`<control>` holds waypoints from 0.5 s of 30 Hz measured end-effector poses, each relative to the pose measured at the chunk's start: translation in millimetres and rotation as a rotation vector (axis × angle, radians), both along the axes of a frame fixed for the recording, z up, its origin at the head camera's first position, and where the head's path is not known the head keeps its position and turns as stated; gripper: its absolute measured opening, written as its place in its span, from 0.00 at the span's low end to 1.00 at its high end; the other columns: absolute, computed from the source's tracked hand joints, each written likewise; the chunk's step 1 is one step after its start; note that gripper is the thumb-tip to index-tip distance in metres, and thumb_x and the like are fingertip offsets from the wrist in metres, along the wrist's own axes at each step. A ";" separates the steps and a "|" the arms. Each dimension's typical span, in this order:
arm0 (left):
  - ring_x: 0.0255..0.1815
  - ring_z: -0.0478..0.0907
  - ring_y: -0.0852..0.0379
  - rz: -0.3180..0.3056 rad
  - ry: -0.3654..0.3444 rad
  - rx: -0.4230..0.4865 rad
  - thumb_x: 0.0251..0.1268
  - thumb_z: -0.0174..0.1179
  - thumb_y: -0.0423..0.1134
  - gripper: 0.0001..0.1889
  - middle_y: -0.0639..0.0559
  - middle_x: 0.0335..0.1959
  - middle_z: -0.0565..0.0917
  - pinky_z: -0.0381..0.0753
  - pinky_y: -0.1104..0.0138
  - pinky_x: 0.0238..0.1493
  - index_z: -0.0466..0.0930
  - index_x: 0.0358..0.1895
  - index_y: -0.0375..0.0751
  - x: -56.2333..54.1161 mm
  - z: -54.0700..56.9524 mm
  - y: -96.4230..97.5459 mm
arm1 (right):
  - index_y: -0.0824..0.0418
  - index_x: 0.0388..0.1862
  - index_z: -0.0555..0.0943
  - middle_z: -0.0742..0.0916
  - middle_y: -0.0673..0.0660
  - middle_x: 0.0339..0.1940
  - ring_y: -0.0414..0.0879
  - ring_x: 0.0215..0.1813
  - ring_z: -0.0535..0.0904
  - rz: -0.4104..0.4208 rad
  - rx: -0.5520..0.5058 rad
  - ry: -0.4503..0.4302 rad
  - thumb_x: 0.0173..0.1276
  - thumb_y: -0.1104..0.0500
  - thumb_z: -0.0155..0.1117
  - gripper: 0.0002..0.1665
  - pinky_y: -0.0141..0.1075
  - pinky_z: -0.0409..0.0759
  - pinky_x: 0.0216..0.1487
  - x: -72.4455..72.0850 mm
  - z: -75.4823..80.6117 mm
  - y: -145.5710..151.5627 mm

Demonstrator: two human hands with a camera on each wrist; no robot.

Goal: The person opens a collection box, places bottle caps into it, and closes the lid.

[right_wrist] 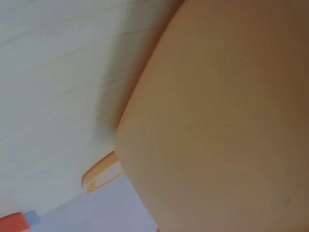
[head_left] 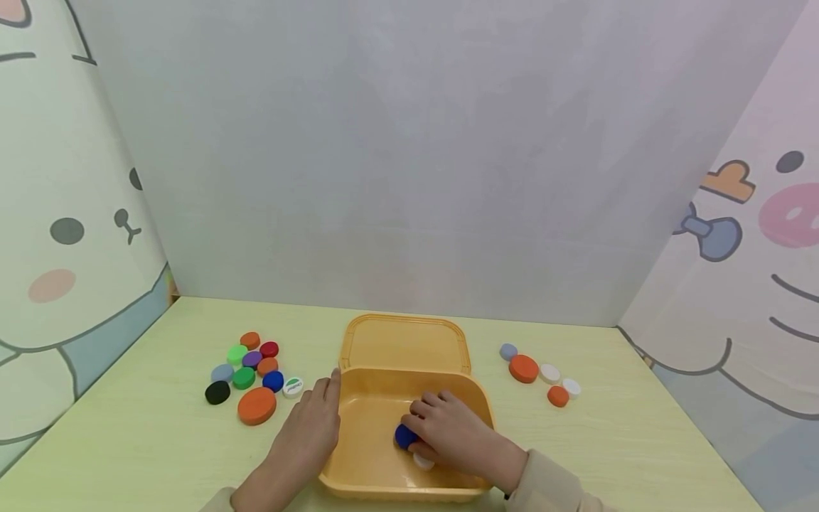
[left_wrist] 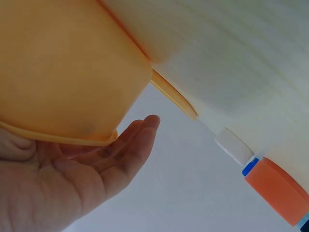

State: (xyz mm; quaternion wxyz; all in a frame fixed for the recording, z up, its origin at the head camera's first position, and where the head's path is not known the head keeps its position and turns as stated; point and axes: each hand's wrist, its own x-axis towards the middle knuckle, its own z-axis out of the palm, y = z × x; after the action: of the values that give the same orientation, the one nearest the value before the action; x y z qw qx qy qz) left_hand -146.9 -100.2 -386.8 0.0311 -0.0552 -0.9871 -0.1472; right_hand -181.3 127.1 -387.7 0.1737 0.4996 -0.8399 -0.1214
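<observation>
Blue bottle cap (head_left: 404, 436) sits inside the orange plastic box (head_left: 371, 449), pinched by the right hand (head_left: 451, 435), with a white cap (head_left: 423, 463) just beside it on the near side. The left hand (head_left: 313, 425) rests against the box's left side, its fingers loosely extended.

Amber-yellow box (head_left: 365, 441) on my remote feed, lid (head_left: 405, 341) matching. Inside I log one dark blue cap (head_left: 404, 436), one white cap (head_left: 423, 462). Left cluster: black cap (head_left: 217, 392), purple cap (head_left: 252, 360), big orange cap (head_left: 257, 406), plus a white bottle top (head_left: 293, 387) with green print. Table (head_left: 160, 434) pale yellow-green, faintly grained. Backdrop (head_left: 397, 163) plain grey. Left sheet (head_left: 83, 163): white, grey-outlined cartoon, pink cheek. Right sheet (head_left: 697, 320): cartoon, pink snout, blue bow. Sleeve (head_left: 553, 483) beige.
</observation>
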 end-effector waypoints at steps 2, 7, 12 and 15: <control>0.51 0.73 0.45 -0.001 0.002 -0.001 0.62 0.55 0.35 0.32 0.37 0.59 0.70 0.76 0.52 0.53 0.54 0.68 0.33 0.1 0.0 0.1 | 0.48 0.40 0.78 0.80 0.44 0.36 0.38 0.37 0.71 -0.003 0.004 -0.004 0.61 0.40 0.59 0.16 0.29 0.68 0.34 -0.2 -0.1 0.3; 0.50 0.73 0.45 -0.001 0.002 -0.001 0.62 0.55 0.35 0.32 0.38 0.59 0.70 0.76 0.53 0.52 0.54 0.68 0.33 0.1 0.1 0.2 | 0.48 0.39 0.78 0.80 0.44 0.35 0.38 0.36 0.71 0.001 0.007 0.005 0.60 0.40 0.59 0.16 0.28 0.66 0.33 -0.6 0.0 0.7; 0.51 0.73 0.45 0.002 -0.010 0.005 0.62 0.55 0.35 0.32 0.37 0.59 0.69 0.76 0.52 0.52 0.54 0.68 0.33 0.1 0.4 -0.1 | 0.48 0.39 0.78 0.80 0.44 0.35 0.38 0.35 0.71 -0.003 0.016 0.002 0.61 0.41 0.58 0.15 0.28 0.65 0.32 0.2 1.6 0.9; 0.51 0.73 0.45 0.001 -0.008 0.006 0.62 0.55 0.35 0.31 0.37 0.59 0.69 0.76 0.52 0.53 0.54 0.68 0.33 0.2 0.4 -0.1 | 0.48 0.39 0.78 0.80 0.44 0.35 0.38 0.36 0.71 -0.020 0.014 -0.031 0.61 0.41 0.59 0.15 0.28 0.66 0.34 0.5 3.7 1.2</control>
State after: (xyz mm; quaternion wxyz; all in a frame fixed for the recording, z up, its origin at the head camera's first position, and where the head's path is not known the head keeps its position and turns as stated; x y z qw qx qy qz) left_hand -146.7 -100.4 -386.4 0.0275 -0.0538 -0.9868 -0.1506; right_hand -180.7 128.3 -384.0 0.1557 0.4945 -0.8465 -0.1212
